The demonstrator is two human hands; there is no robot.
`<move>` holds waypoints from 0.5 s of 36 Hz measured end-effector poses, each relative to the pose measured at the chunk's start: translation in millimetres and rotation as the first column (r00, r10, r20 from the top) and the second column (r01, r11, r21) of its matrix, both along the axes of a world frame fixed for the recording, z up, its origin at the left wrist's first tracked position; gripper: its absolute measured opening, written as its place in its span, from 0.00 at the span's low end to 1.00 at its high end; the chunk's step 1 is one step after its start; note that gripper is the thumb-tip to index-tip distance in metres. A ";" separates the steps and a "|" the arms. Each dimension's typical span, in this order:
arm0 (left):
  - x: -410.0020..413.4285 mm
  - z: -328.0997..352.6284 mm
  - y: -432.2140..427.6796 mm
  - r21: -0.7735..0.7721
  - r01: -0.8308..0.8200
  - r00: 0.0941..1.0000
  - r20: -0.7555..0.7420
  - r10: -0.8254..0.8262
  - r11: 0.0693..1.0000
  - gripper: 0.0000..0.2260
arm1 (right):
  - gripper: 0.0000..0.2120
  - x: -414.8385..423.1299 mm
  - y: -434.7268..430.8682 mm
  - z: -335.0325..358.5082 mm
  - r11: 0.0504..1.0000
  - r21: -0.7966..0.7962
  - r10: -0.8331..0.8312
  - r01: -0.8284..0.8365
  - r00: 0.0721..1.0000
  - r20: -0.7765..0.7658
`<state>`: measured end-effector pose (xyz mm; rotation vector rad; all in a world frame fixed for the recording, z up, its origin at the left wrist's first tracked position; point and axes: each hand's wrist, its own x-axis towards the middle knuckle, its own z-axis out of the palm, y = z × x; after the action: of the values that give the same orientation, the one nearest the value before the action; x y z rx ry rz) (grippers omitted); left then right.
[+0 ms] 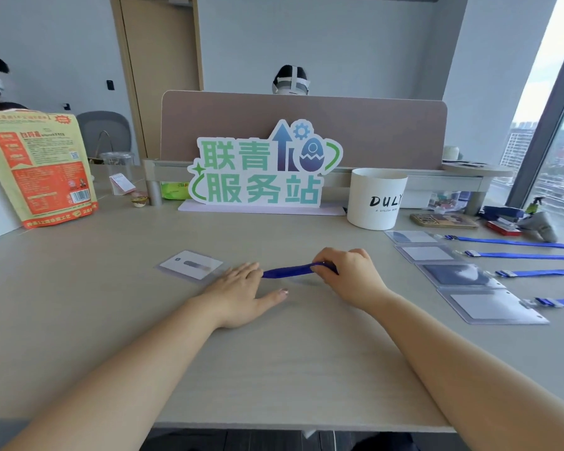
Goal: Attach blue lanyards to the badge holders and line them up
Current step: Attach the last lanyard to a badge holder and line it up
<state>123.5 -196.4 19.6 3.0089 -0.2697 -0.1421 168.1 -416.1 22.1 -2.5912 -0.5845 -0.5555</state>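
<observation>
The blue lanyard (288, 271) sits low over the worktop (274, 353) in front of me. My right hand (349, 275) curls around one end, and my left hand (241, 294) lies flat, fingers straight, touching the other end. A loose badge holder (192, 265) lies just beyond my left hand, and four clipped badge holders (489, 305) line up at my right.

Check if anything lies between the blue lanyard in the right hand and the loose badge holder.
Only the left hand: it rests flat on the table, its fingers between the free end of the blue lanyard and the loose badge holder. The right hand grips the lanyard's other end. No other object lies in that gap.
</observation>
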 end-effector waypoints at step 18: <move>-63.0 1.2 -46.4 -0.050 -0.036 0.999 -0.006 0.036 0.998 0.44 | 0.06 -59.3 -42.6 -0.5 0.999 0.003 0.051 -0.051 0.993 -0.105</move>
<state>60.4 -242.9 20.8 2.9607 -0.2153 -0.1381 108.8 -458.7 21.6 -2.5789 -0.6132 -0.4004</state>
